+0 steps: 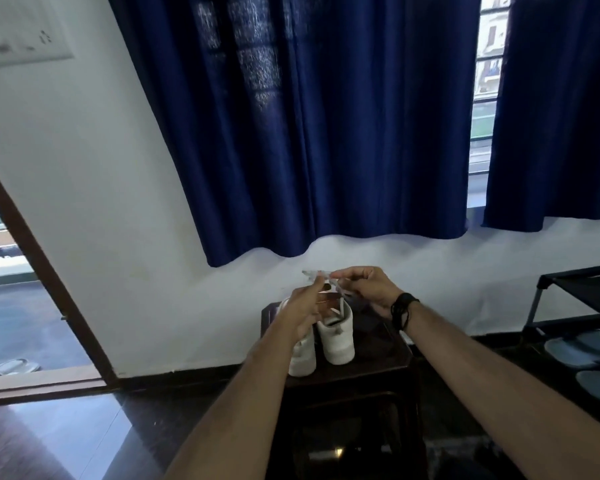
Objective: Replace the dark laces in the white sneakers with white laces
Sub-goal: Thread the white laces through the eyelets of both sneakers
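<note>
Both forearms reach over a dark worktop (388, 362); left hand (303, 306) and right hand (369, 289) pinch a white lace (321, 277) above two white sneakers (336, 336) at its far edge.

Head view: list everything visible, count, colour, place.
white sneakers: two, white, heels toward camera, on the stool
white lace: one, white, blurred, stretched between both hands above the sneakers
stool: one, dark wood, against the wall
curtains: two, dark blue, over the window
shoe rack: one, black, far right, grey footwear on it
switch plate: one, white, wall top left
doorway: one, brown frame, left
wristband: one, black, right wrist
left hand: grip pinching the lace
right hand: grip pinching the lace
</note>
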A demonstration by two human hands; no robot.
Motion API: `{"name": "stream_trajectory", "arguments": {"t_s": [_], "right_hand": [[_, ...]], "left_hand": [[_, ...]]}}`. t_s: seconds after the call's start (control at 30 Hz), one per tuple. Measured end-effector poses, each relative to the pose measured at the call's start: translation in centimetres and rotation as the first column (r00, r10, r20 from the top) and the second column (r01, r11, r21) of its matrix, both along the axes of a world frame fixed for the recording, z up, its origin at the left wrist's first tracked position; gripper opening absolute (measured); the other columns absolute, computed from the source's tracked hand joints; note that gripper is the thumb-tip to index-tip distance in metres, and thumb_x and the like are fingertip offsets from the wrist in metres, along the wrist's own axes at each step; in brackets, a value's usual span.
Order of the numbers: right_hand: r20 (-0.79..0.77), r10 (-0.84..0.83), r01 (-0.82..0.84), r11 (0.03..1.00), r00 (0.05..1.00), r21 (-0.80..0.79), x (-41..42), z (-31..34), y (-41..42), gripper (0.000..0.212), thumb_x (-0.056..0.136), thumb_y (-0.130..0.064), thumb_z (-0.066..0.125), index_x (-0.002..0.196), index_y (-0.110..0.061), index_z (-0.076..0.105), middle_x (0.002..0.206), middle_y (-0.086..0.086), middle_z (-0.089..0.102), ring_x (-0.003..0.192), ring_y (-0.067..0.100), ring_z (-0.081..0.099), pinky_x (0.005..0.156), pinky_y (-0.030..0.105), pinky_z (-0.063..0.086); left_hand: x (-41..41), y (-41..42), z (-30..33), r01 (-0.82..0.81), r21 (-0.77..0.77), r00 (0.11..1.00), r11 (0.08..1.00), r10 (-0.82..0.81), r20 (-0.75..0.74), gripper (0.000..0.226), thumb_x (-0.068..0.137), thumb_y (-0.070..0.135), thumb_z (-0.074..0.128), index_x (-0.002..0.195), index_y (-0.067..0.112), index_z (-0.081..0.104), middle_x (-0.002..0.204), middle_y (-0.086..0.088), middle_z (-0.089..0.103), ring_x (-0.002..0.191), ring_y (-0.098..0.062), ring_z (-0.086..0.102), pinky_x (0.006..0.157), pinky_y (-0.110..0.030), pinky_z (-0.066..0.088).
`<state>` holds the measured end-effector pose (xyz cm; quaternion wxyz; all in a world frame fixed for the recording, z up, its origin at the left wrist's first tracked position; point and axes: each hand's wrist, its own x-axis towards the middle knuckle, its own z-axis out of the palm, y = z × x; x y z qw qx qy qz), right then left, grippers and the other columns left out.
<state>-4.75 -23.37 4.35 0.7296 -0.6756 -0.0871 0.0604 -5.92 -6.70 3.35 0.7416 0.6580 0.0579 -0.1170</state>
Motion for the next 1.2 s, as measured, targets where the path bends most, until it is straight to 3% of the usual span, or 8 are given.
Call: {"name": "stream_trajectory", "arguments": {"t_s": [0.2, 0.4, 0.53, 0.67, 0.77, 0.9, 1.07, 1.2], "right_hand": [[0.002, -0.032, 0.032, 0.989, 1.0, -0.143, -0.8, -1.8, 2.8, 0.031, 0.085, -0.007, 0.073, 0.111, -0.015, 0.058, 0.094, 0.015, 0.071, 0.082, 0.021, 0.069, 0.07, 0.025, 0.055], [0.047, -0.026, 0.038, 0.961, 0.999, -0.275, -0.3, -2.9, 3.9, 0.013, 0.089, -0.021, 0.07, 0.096, -0.01, 0.074, 0.087, 0.01, 0.075, 0.077, 0.017, 0.069, 0.07, 0.031, 0.058], [0.073, -0.084, 0.102, 0.948, 0.994, -0.3, 0.6, -3.5, 4.4, 0.009, 0.09, -0.02, 0.068, 0.088, -0.014, 0.075, 0.085, 0.004, 0.076, 0.077, 0.015, 0.069, 0.062, 0.021, 0.052], [0.316, -0.184, 0.284, 0.908, 0.931, -0.308, 1.4, -3.5, 5.4, 0.022, 0.089, -0.031, 0.069, 0.11, -0.024, 0.069, 0.097, -0.008, 0.068, 0.088, 0.008, 0.062, 0.076, 0.011, 0.046], [0.512, -0.083, 0.326, 0.853, 0.855, -0.407, 2.5, -2.2, 6.5, 0.034, 0.086, -0.044, 0.07, 0.117, -0.032, 0.069, 0.108, -0.011, 0.063, 0.1, 0.005, 0.054, 0.089, 0.015, 0.04], [0.48, 0.012, 0.279, 0.801, 0.877, -0.53, 4.4, -1.9, 8.2, 0.032, 0.083, -0.045, 0.071, 0.112, -0.033, 0.072, 0.112, -0.005, 0.063, 0.113, 0.016, 0.052, 0.101, 0.031, 0.043], [0.47, -0.044, 0.32, 0.787, 0.882, -0.527, 5.0, -2.0, 9.1, 0.016, 0.085, -0.038, 0.071, 0.095, -0.028, 0.078, 0.099, -0.005, 0.07, 0.1, 0.014, 0.053, 0.09, 0.025, 0.042], [0.451, -0.091, 0.309, 0.844, 0.888, -0.439, 5.4, -2.2, 9.6, 0.017, 0.087, -0.036, 0.069, 0.093, -0.023, 0.078, 0.094, -0.008, 0.071, 0.094, 0.011, 0.059, 0.085, 0.022, 0.046]], "left_hand": [[-0.5, 1.4, 0.5, -0.286, -0.048, 0.958, 0.957, 0.288, 0.018, 0.009, 0.091, 0.006, 0.066, 0.095, 0.001, 0.072, 0.092, -0.016, 0.074, 0.074, -0.023, 0.069, 0.061, -0.028, 0.055], [0.6, 4.1, -0.6, -0.251, 0.267, 0.965, 0.93, 0.218, 0.149, 0.01, 0.086, 0.013, 0.069, 0.08, 0.008, 0.076, 0.081, -0.008, 0.076, 0.078, -0.023, 0.074, 0.078, -0.036, 0.061], [1.1, 5.2, -0.8, -0.273, 0.264, 0.957, 0.925, 0.235, 0.168, 0.014, 0.091, 0.01, 0.065, 0.086, 0.004, 0.076, 0.082, -0.008, 0.075, 0.062, -0.012, 0.066, 0.06, -0.023, 0.053], [1.7, 5.5, -1.4, -0.211, 0.359, 0.966, 0.909, 0.139, 0.217, 0.014, 0.09, 0.01, 0.065, 0.084, 0.003, 0.075, 0.079, -0.008, 0.075, 0.071, -0.018, 0.069, 0.069, -0.027, 0.058], [2.0, 5.3, -1.5, -0.185, 0.434, 0.965, 0.882, 0.08, 0.249, 0.015, 0.09, 0.008, 0.062, 0.087, 0.009, 0.076, 0.081, -0.005, 0.076, 0.079, -0.021, 0.074, 0.079, -0.035, 0.061], [2.5, 4.8, -1.7, -0.218, 0.497, 0.955, 0.84, 0.078, 0.287, 0.02, 0.083, 0.0, 0.055, 0.083, 0.006, 0.074, 0.077, -0.009, 0.075, 0.077, -0.024, 0.074, 0.076, -0.041, 0.062], [2.9, 5.0, -2.0, -0.267, 0.544, 0.942, 0.795, 0.096, 0.323, 0.018, 0.087, 0.007, 0.059, 0.077, 0.01, 0.074, 0.072, -0.006, 0.072, 0.063, -0.013, 0.064, 0.061, -0.027, 0.054], [3.7, 5.7, -2.7, -0.214, 0.517, 0.953, 0.829, 0.06, 0.298, 0.016, 0.086, 0.007, 0.061, 0.085, 0.012, 0.076, 0.08, -0.007, 0.075, 0.076, -0.022, 0.071, 0.077, -0.039, 0.059]]}}
